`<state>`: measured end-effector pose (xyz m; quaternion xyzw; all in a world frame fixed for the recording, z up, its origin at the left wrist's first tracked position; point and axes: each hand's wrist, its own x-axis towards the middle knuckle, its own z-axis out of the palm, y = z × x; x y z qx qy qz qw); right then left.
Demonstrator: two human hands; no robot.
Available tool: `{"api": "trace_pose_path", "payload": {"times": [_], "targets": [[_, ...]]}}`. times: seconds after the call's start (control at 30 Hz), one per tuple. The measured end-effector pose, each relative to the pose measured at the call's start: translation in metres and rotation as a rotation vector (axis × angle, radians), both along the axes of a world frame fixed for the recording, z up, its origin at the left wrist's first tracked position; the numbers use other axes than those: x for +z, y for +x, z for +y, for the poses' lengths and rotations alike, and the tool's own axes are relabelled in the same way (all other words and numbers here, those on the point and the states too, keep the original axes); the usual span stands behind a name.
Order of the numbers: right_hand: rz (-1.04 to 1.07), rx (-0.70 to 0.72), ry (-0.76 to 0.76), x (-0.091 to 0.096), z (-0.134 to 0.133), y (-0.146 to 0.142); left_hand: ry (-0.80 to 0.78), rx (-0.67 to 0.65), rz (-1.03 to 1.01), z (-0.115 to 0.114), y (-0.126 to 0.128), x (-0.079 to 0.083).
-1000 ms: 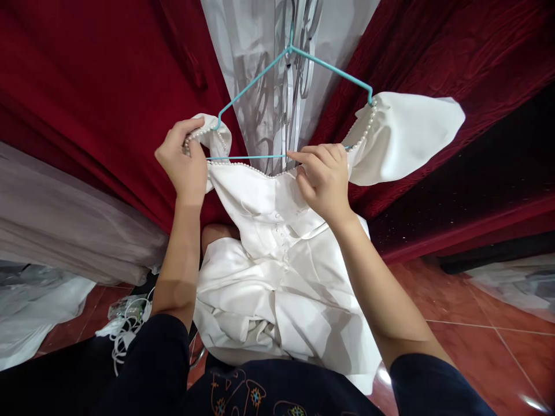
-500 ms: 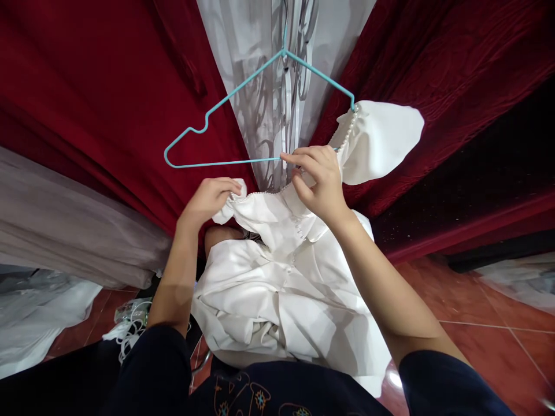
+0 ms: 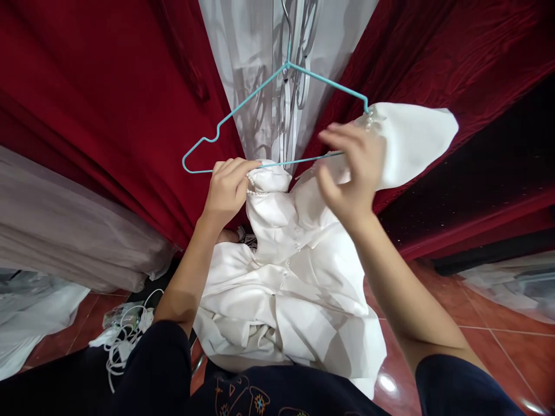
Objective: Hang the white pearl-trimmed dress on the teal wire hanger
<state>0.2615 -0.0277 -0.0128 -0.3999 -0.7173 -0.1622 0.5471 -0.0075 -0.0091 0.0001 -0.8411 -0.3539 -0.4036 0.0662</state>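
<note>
A white dress [image 3: 277, 231] with pearl beads along its neckline and down its front spreads over my lap. Its right sleeve [image 3: 411, 144] is on the right end of a light blue hanger [image 3: 251, 94]; the hanger's left end is bare. My left hand [image 3: 228, 188] is closed on the dress's left shoulder, by the beaded edge, with its fingers at the hanger's bottom bar. Slightly blurred, my right hand [image 3: 355, 173] is open with fingers apart, in front of the right strap and the right end of the bar. Whether it touches the cloth is unclear.
Red drapes [image 3: 121, 75] stand on both sides of a pale cloth [image 3: 255, 69] with white metal scrollwork. A tangle of white cable [image 3: 124, 349] lies low on the left. Sheer white fabric [image 3: 39, 318] reaches the red tiled floor [image 3: 515, 358].
My left hand has lifted the left shoulder up and right to the hanger's bottom bar. My right hand has left the bar's middle, moving right with fingers spreading. The hanger has shifted right.
</note>
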Motion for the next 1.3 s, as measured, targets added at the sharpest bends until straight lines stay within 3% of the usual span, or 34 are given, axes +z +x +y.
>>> {"api": "trace_pose_path", "payload": {"times": [0.1,0.23,0.33,0.47,0.57,0.63,0.7,0.77,0.8,0.83,0.9,0.97,1.1,1.2,1.3], "targets": [[0.119,-0.183,0.067,0.02,0.01,0.026,0.002,-0.022,0.004,-0.004,0.0,0.001],[0.202,-0.15,-0.057,0.042,0.017,0.051,-0.022,0.02,0.021,-0.001,-0.004,0.005],[0.286,-0.197,0.036,0.052,0.017,0.063,-0.054,0.02,0.008,0.0,-0.005,0.008],[0.341,-0.356,0.044,0.047,0.03,0.091,-0.084,-0.002,-0.011,0.0,-0.008,0.01],[0.44,-0.471,-0.175,0.029,0.041,0.123,-0.072,-0.003,-0.029,-0.001,-0.01,0.012],[0.439,-0.352,-0.44,0.019,0.037,0.138,-0.074,-0.006,-0.04,0.0,-0.01,0.011],[0.288,0.001,-0.723,0.017,0.02,0.139,-0.088,-0.016,-0.044,0.002,-0.006,0.009],[0.066,0.431,-0.877,0.025,-0.006,0.122,-0.111,-0.029,-0.052,0.004,0.0,0.005],[-0.006,0.541,-0.854,0.031,-0.018,0.108,-0.126,-0.033,-0.06,0.005,0.004,0.002],[-0.056,0.567,-0.801,0.038,-0.028,0.092,-0.139,-0.034,-0.071,0.006,0.007,0.0],[-0.055,0.54,-0.558,0.048,-0.038,0.061,-0.15,-0.037,-0.101,0.008,0.012,-0.004],[0.063,0.413,-0.387,0.048,-0.032,0.038,-0.146,-0.038,-0.114,0.01,0.014,-0.007],[0.12,0.167,-0.369,0.022,0.002,0.027,-0.089,-0.062,-0.073,0.009,0.009,-0.017],[0.092,0.142,-0.311,0.005,0.013,0.029,0.045,-0.03,-0.198,-0.002,0.004,-0.035],[0.079,0.133,-0.276,0.0,0.011,0.028,0.153,0.068,-0.383,-0.015,-0.004,-0.058]]}}
